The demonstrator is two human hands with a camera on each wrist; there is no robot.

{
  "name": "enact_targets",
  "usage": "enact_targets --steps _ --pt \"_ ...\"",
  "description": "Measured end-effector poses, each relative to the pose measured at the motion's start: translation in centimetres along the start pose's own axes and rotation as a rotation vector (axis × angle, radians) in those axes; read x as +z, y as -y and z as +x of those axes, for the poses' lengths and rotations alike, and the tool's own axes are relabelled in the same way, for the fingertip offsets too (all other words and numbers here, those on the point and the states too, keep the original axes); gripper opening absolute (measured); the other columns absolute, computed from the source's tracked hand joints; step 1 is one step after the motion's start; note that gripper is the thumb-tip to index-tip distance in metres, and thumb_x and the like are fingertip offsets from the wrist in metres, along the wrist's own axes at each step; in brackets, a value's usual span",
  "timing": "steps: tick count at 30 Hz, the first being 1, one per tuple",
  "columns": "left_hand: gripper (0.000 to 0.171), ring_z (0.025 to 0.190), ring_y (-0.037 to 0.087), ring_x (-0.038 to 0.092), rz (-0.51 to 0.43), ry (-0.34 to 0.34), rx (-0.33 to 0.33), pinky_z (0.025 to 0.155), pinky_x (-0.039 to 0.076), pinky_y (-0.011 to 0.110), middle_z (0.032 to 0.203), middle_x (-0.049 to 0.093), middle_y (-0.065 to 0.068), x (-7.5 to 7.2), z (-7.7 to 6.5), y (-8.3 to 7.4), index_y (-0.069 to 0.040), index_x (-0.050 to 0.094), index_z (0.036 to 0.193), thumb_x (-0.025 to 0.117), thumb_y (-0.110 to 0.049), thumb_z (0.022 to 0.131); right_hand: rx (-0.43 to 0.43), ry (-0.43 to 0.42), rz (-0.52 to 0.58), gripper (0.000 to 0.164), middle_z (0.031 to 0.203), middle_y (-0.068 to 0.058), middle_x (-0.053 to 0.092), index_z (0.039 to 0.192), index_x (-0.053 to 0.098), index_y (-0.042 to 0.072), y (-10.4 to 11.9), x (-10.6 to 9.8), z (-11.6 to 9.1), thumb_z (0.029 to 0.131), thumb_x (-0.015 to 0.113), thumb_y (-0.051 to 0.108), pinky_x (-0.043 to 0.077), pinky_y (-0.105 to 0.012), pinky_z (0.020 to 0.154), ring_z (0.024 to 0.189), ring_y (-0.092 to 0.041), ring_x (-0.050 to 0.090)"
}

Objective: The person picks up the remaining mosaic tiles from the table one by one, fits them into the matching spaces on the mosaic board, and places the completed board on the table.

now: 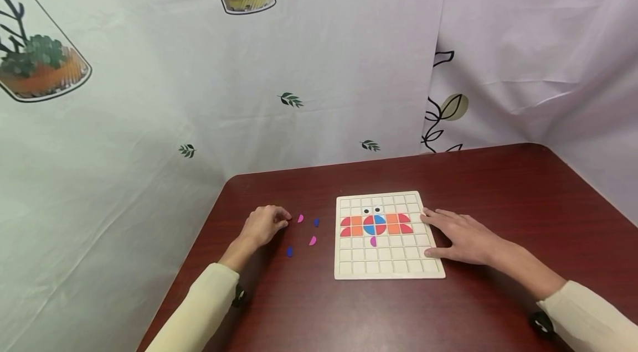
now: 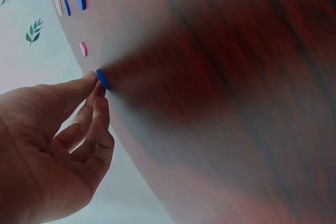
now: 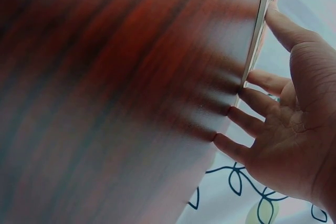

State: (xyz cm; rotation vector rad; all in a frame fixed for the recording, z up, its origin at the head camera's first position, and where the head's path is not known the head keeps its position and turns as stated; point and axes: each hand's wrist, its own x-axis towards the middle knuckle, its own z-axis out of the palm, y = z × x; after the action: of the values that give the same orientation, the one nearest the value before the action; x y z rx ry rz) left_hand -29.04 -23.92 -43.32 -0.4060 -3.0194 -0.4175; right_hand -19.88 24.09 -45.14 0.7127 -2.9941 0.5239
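At the left of the table, my left hand [image 1: 261, 226] pinches a small blue piece [image 2: 102, 79] between thumb and fingertips, low over the wood. Near it lie pink quarter-round pieces [image 1: 312, 241] and blue pieces [image 1: 289, 252]. A pale square grid board [image 1: 359, 268] is to their right. Red, orange and blue pieces form a band across it, with two eye pieces [image 1: 377, 210] above and one pink piece [image 1: 373, 241] below. With fingers spread, my right hand [image 1: 466, 238] rests at the board's right edge, the thumb touching the rim.
The dark red wooden table [image 1: 379, 313] carries all of this. Behind and to the left hangs a white cloth [image 1: 324, 53] printed with plants, close to the table's far edge. Each wrist wears a dark strap-like device, such as the right one [image 1: 541, 323].
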Motion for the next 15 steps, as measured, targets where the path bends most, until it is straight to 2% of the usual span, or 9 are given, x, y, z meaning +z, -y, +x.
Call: enact_targets --steps 15 --pt "0.012 0.098 0.020 0.072 0.008 0.013 0.045 0.087 0.057 0.048 0.102 0.078 -0.004 -0.51 -0.24 0.21 -0.019 0.083 0.106 0.082 -0.014 0.095 0.001 0.006 0.004 0.089 0.158 -0.021 0.051 0.150 0.058 0.004 -0.03 0.00 0.01 0.086 0.081 0.061 0.042 -0.069 0.104 0.143 -0.048 0.046"
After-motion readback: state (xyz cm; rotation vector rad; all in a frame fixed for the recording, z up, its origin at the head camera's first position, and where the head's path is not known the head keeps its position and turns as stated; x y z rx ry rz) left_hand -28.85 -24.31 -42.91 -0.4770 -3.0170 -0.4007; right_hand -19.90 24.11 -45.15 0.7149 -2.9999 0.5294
